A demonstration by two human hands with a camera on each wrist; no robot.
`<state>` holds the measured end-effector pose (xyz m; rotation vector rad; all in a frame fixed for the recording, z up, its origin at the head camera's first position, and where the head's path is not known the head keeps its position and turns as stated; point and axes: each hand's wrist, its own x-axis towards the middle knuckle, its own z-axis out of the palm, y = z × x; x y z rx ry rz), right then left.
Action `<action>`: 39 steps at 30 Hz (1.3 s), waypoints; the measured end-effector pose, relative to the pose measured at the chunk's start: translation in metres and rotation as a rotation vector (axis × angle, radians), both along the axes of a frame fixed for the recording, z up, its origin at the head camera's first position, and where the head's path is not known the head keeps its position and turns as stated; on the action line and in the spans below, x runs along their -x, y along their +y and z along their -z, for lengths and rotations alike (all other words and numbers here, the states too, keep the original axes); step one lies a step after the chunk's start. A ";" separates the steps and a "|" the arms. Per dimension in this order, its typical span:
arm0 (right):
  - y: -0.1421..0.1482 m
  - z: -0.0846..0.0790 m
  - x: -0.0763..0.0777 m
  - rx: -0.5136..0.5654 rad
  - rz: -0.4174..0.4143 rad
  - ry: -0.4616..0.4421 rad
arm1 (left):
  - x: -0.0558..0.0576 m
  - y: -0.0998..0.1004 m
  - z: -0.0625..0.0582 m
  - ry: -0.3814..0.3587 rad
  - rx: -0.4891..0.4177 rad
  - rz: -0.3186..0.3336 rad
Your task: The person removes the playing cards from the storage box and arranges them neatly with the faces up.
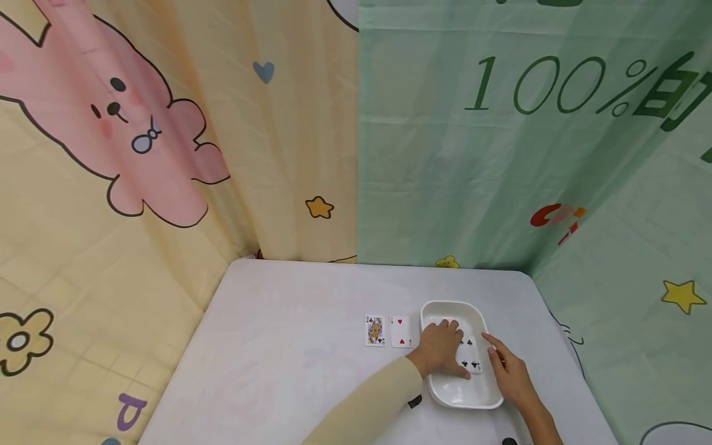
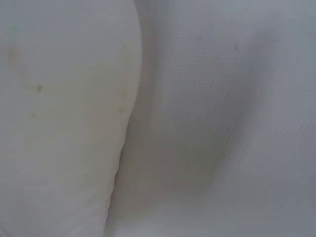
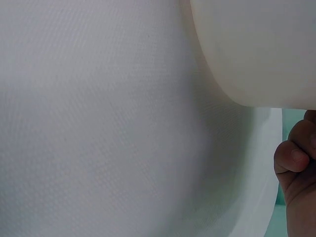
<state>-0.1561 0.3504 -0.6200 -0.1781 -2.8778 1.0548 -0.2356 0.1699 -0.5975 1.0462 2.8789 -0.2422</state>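
Note:
My left hand [image 1: 442, 348] reaches over a white tray [image 1: 463, 399] in the head view, fingers toward the far side and thumb spread nearer me. Under and beside it in the tray lie playing cards, partly hidden; a clubs card [image 1: 470, 356] shows face up to its right. My right hand [image 1: 513, 376] is at the tray's right rim, index finger stretched along it and thumb close beside. In the right wrist view, loosely bent fingers [image 3: 295, 157] appear beside the tray wall [image 3: 261, 54]. The left wrist view shows the tray wall [image 2: 59, 98] and white cloth, no hand.
Left of the tray a face card [image 1: 375, 331] and a two of hearts [image 1: 401, 332] lie face up on the white-covered table [image 1: 278, 364]. A small black object [image 1: 414, 402] shows under the left sleeve. Printed curtains [image 1: 434, 185] stand behind and beside the table.

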 end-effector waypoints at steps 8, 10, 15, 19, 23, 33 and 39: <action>0.001 0.001 -0.001 0.006 0.000 -0.005 | 0.001 0.000 0.005 0.001 -0.025 0.000; 0.001 0.001 -0.001 0.005 0.001 -0.003 | 0.001 0.000 0.006 -0.009 -0.030 -0.002; 0.001 0.003 0.001 0.007 -0.001 0.010 | 0.003 -0.001 0.007 -0.012 -0.025 0.007; 0.001 0.005 0.001 0.010 -0.002 0.024 | 0.005 -0.002 0.006 -0.019 -0.041 0.027; 0.001 0.004 0.000 0.001 0.002 0.021 | 0.006 -0.003 0.004 -0.032 -0.094 0.057; 0.001 0.001 0.000 -0.012 -0.011 0.027 | 0.010 -0.017 -0.003 -0.074 -0.237 0.100; 0.001 0.001 -0.002 -0.014 -0.007 0.039 | 0.011 -0.032 -0.009 -0.084 -0.381 0.122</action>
